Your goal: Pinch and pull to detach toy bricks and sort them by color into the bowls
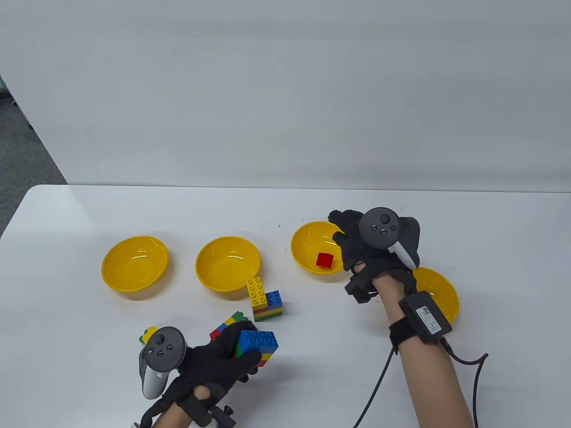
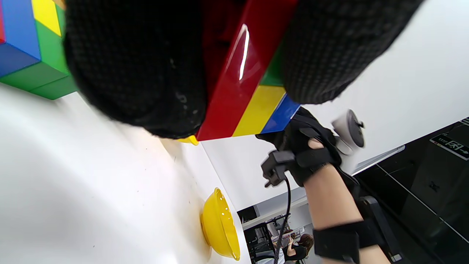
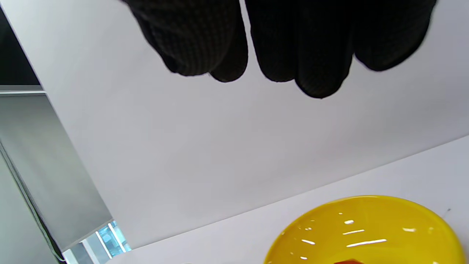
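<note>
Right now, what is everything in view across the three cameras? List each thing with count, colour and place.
bowls: four, yellow, in a row across the table; the far-right one is partly hidden by the right forearm.
red brick: one, red, inside the third bowl from the left.
brick stack: one, yellow, blue, red and green, standing on the table in front of the second bowl.
held brick stack: one, blue on top, yellow, red and green below, in the left hand.
other brick clusters: multicoloured, partly hidden behind the left hand.
table: one, white.
left hand: black glove, fingers grip the held brick stack.
right hand: black glove, over the third bowl, holds nothing.
</note>
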Action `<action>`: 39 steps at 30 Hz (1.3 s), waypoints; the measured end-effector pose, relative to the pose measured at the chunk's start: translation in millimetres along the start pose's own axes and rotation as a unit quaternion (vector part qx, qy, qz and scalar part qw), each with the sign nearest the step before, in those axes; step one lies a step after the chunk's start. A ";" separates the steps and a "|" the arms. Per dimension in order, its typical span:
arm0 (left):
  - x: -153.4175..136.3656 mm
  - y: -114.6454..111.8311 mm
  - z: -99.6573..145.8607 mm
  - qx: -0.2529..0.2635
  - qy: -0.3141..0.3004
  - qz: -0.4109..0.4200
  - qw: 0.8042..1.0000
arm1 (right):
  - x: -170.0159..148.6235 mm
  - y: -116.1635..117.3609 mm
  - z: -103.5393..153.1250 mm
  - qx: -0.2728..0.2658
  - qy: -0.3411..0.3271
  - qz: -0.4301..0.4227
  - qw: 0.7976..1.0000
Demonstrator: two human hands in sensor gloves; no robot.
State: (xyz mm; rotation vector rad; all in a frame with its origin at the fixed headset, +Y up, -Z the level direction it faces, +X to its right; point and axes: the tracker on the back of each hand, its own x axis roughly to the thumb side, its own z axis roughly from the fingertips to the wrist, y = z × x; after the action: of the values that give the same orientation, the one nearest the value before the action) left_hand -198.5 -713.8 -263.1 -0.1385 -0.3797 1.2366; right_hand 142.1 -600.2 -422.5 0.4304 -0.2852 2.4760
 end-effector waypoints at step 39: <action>43.5 -56.2 16.9 0.041 -0.151 -0.250 0.955 | 66.0 95.8 187.3 0.044 -0.106 -0.156 0.981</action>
State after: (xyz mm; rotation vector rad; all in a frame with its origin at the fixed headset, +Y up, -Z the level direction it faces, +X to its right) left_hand -142.4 -693.2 -221.2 0.2120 -0.5869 0.7662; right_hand 78.9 -697.5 -235.0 0.7204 -0.1778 2.1443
